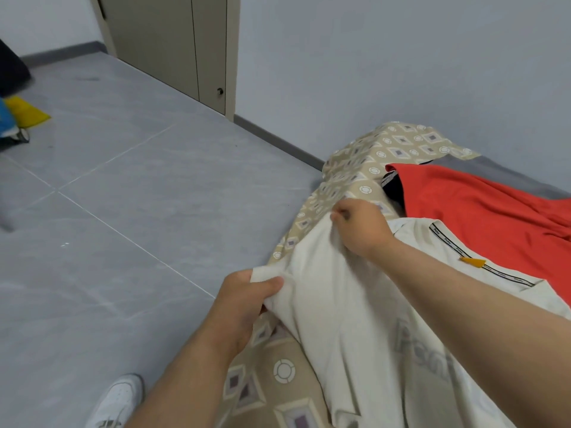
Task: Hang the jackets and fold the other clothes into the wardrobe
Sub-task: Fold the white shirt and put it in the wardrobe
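Item 1, white garment (355, 304): we found it draped over the near edge of a bed (500, 177), on the patterned sheet (380, 152), with its lower part cut off by the view's bottom edge. Its grey lettering (423, 350) was creased and we could not read it. The print along a black-edged tape (445, 239), near a yellow tag (472, 261), was too fine to make out. Item 2, left hand (244, 299): clamped on the garment's near corner, thumb on top, the other fingers hidden beneath the cloth. Item 3, right hand (360, 225): curled and pinching the same garment's edge farther up the bed, fingertips buried in the fabric. Item 4, red garment (482, 217): lying beyond the white one and touching it, running off the right edge. Item 5, black garment (394, 188): only a sliver showed under the red cloth, so we could not tell its kind. Item 6, wardrobe (173, 44): 2 beige doors closed against the far wall, well apart from the bed, tops cut off, 1 small knob (220, 91) low on the right door. Item 7, white shoe (120, 400): on the grey tiled floor (108, 180) beside the bed, partly cropped. Item 8, yellow and blue bundle (24, 111): at the left edge, mostly out of view, unidentified.
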Action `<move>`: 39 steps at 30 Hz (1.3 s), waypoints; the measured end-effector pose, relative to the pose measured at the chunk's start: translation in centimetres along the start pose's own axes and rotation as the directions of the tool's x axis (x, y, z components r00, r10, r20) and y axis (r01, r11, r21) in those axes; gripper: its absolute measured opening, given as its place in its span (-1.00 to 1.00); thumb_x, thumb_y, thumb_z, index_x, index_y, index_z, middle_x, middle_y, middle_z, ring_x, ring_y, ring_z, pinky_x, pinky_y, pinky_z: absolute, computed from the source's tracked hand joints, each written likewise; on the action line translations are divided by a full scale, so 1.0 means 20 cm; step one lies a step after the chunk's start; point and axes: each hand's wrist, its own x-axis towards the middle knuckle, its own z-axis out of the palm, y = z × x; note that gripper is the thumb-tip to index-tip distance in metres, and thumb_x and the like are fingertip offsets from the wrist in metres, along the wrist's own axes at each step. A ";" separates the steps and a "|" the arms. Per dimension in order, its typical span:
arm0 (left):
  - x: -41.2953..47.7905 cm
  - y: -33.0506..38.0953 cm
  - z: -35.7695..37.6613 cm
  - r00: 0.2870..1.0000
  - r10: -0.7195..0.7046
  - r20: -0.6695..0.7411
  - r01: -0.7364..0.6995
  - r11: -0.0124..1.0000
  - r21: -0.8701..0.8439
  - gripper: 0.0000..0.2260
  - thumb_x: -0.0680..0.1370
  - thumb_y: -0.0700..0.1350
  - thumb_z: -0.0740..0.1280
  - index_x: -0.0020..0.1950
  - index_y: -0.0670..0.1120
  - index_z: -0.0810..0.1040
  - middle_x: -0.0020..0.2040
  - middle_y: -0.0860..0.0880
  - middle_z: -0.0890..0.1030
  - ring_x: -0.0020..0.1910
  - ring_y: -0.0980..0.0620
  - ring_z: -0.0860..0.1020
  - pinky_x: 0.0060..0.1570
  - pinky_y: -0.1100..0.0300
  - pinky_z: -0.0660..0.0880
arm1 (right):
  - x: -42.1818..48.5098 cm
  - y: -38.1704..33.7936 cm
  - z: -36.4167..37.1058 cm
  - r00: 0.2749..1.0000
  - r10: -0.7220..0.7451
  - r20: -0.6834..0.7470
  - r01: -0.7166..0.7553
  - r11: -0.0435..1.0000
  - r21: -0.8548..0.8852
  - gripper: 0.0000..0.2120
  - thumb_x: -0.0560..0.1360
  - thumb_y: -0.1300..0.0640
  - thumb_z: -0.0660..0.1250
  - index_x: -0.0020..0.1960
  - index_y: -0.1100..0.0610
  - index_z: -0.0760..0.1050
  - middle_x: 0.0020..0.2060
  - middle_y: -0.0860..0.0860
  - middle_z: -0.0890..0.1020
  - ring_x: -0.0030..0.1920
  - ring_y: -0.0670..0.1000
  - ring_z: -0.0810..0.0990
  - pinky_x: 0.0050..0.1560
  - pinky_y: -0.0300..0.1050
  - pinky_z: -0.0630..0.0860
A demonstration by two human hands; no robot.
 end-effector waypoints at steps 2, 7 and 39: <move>0.02 0.01 -0.03 0.985 0.093 -0.147 -0.091 0.996 0.018 -0.89 0.45 -0.35 0.44 -0.10 -0.17 0.64 -0.25 -0.08 0.72 -0.28 -0.03 0.68 -0.27 0.10 0.62 | 0.03 -0.01 -0.02 0.978 0.053 -0.202 -0.017 0.985 0.173 -0.83 0.56 0.18 0.28 -0.11 0.17 0.63 -0.18 0.00 0.68 -0.11 0.06 0.57 -0.06 -0.08 0.44; 0.05 -0.02 -0.05 0.969 0.091 -0.229 -0.083 0.996 0.043 -0.89 0.42 -0.29 0.49 -0.10 -0.15 0.64 -0.23 -0.09 0.71 -0.29 -0.05 0.65 -0.25 0.10 0.56 | 0.00 0.05 0.02 0.969 0.211 -0.128 -0.205 0.977 0.053 -0.67 0.55 0.17 0.24 -0.39 0.12 0.41 -0.34 0.10 0.50 -0.18 0.19 0.47 -0.20 -0.03 0.35; -0.01 -0.12 0.09 0.968 -0.135 -0.210 0.094 0.976 -0.196 -0.84 0.51 -0.34 0.32 0.07 -0.30 0.57 -0.19 -0.20 0.69 -0.31 -0.09 0.65 -0.38 0.16 0.56 | -0.49 0.34 -0.04 0.993 -0.114 -0.016 0.102 0.931 -0.352 -0.56 0.55 0.08 0.17 0.37 0.25 0.41 0.39 0.26 0.39 0.40 0.27 0.35 0.34 0.28 0.30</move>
